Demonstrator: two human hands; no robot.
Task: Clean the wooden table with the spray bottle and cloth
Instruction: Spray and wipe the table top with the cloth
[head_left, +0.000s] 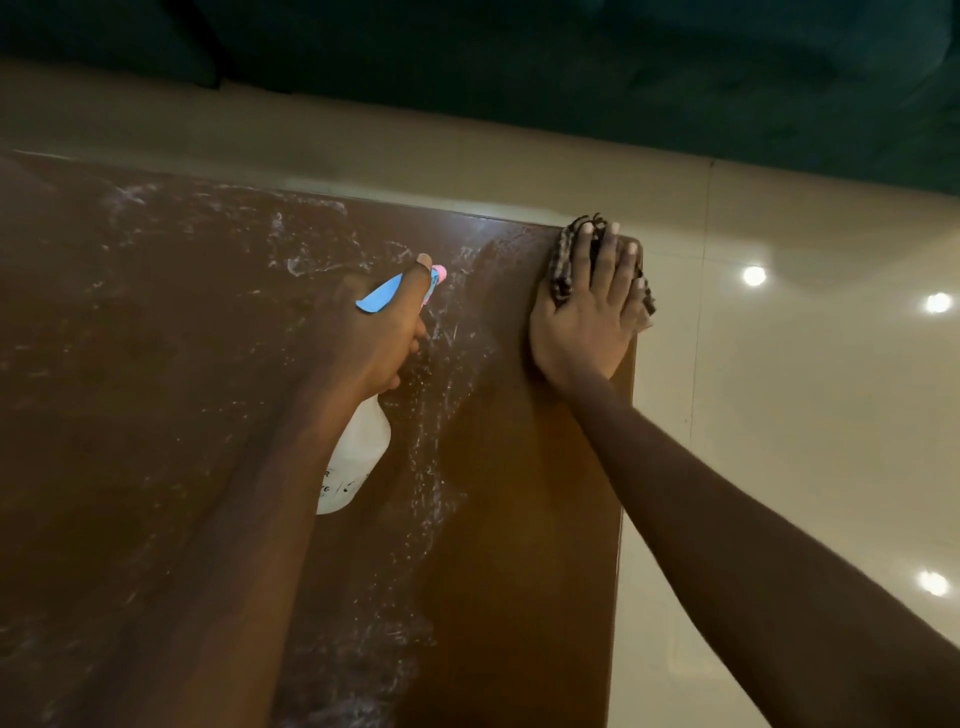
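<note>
Head view: cloth (563, 260) at far right corner

I see my left hand (384, 332) gripping the spray bottle (358, 457) over the streaked wooden table (156, 312); my right hand (587, 317), fingers straight, presses the cloth flat at that corner.

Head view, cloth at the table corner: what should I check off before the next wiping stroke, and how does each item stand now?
1. Right hand flat on the cloth, fingers straight: ok.
2. Cloth fully on the wooden table: not ok; it sits at the far right corner and part of it pokes past the right edge.
3. Spray bottle secure in the left hand, gripped near its head: ok.
4. White spray streaks wiped away: not ok; they cover the middle and left of the top.
5. Strip along the right edge free of streaks: ok.
6. Liquid remaining in the bottle: cannot tell.
</note>
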